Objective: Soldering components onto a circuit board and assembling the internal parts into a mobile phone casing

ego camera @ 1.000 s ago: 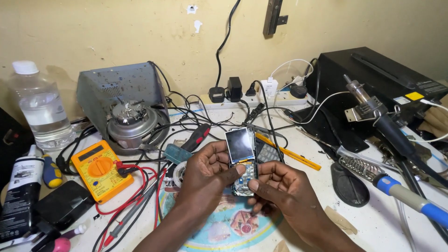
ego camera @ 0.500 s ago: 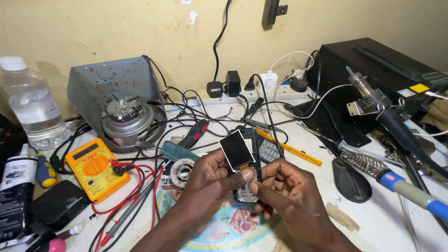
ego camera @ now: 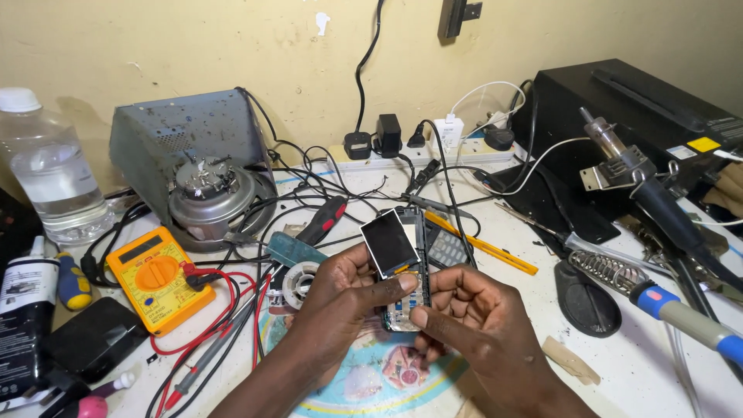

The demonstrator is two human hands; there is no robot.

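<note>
Both my hands hold an opened small mobile phone (ego camera: 409, 298) above the middle of the cluttered workbench. My left hand (ego camera: 340, 298) grips its left side, thumb across the circuit board. My right hand (ego camera: 464, 310) holds the lower right edge with a fingertip on the board. The phone's little display (ego camera: 389, 242) is lifted off the board and tilted to the left, its glass facing me. A loose grey keypad piece (ego camera: 447, 248) lies just behind the phone.
A yellow multimeter (ego camera: 159, 277) with red and black leads lies left. A grey fan-topped unit (ego camera: 205, 174), a water bottle (ego camera: 50, 174), a power strip (ego camera: 418, 151), a soldering iron (ego camera: 658, 298), a hot-air handle (ego camera: 642, 190) and a black box (ego camera: 619, 108) ring the workspace.
The display has tipped further left, away from the phone body. My hands and the phone have stayed near the same spot; the view shifted slightly.
</note>
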